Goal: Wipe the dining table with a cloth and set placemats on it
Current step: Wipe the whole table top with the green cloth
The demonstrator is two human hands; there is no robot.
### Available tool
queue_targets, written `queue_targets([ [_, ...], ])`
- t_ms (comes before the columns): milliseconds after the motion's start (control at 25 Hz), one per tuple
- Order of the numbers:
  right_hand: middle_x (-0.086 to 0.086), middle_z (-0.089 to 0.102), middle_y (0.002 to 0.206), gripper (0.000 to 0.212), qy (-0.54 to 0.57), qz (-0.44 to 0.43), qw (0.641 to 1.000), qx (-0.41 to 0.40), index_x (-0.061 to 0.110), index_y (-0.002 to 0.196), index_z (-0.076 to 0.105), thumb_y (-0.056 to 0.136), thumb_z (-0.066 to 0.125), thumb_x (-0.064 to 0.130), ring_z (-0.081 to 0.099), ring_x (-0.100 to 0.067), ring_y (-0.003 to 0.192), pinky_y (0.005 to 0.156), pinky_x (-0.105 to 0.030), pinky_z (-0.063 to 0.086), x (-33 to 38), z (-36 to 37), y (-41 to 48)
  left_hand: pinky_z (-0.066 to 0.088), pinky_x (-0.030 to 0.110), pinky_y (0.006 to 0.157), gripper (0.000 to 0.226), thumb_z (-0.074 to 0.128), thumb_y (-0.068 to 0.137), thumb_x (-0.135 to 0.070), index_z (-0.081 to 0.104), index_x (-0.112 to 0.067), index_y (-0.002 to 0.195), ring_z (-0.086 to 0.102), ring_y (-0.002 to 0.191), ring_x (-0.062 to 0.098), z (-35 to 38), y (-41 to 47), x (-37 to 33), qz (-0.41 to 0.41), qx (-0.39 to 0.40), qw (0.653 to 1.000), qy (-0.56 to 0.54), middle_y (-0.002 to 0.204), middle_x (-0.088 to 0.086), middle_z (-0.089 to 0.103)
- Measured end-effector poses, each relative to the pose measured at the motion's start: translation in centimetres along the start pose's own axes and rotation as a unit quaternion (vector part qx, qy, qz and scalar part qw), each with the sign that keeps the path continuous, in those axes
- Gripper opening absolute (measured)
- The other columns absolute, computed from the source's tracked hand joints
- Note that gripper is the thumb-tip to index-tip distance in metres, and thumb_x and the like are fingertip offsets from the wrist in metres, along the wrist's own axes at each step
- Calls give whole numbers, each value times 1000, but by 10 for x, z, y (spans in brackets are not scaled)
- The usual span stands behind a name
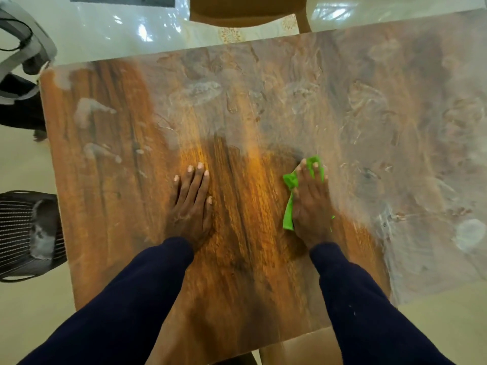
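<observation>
A wooden dining table [110,206] fills the view. Its far and right parts carry a whitish smeared film, while the near middle shows bare brown grain. My right hand [309,204] presses flat on a bright green cloth [290,198] at the border between the bare wood and the film; green shows past the fingertips and along the thumb side. My left hand [191,204] lies flat on the bare wood to the left, fingers apart, holding nothing. Both sleeves are dark blue. No placemats are in view.
A wooden chair [247,14] stands at the table's far edge. A black mesh chair [29,235] sits at the left side, and a grey office chair [23,48] is at the far left. The floor is glossy pale tile.
</observation>
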State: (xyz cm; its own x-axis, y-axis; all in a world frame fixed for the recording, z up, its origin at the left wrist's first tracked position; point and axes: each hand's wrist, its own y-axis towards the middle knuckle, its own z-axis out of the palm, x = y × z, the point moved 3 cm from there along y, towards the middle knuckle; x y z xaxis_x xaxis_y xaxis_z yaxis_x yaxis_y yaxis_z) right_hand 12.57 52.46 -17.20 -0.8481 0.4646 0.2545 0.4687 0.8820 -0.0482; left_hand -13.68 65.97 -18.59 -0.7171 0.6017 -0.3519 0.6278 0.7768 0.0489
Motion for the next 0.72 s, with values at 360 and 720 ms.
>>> queue_targets([
  [360, -15, 15, 174, 59, -2, -93, 995, 27, 3, 164, 24, 110, 21, 26, 4, -34, 162, 132, -53, 7, 133, 35, 57, 20, 58, 129, 56, 33, 111, -23, 30, -3, 164, 17, 162, 30, 2, -1, 0, 7, -8, 1000, 25, 173, 14, 23],
  [720, -14, 22, 173, 55, 11, 5, 1000, 8, 3, 163, 28, 110, 29, 18, 12, -32, 162, 127, -60, 22, 11, 0, 26, 19, 57, 129, 57, 35, 111, -23, 30, -3, 164, 15, 163, 29, 2, 0, 1, 2, -8, 1000, 10, 174, 13, 21],
])
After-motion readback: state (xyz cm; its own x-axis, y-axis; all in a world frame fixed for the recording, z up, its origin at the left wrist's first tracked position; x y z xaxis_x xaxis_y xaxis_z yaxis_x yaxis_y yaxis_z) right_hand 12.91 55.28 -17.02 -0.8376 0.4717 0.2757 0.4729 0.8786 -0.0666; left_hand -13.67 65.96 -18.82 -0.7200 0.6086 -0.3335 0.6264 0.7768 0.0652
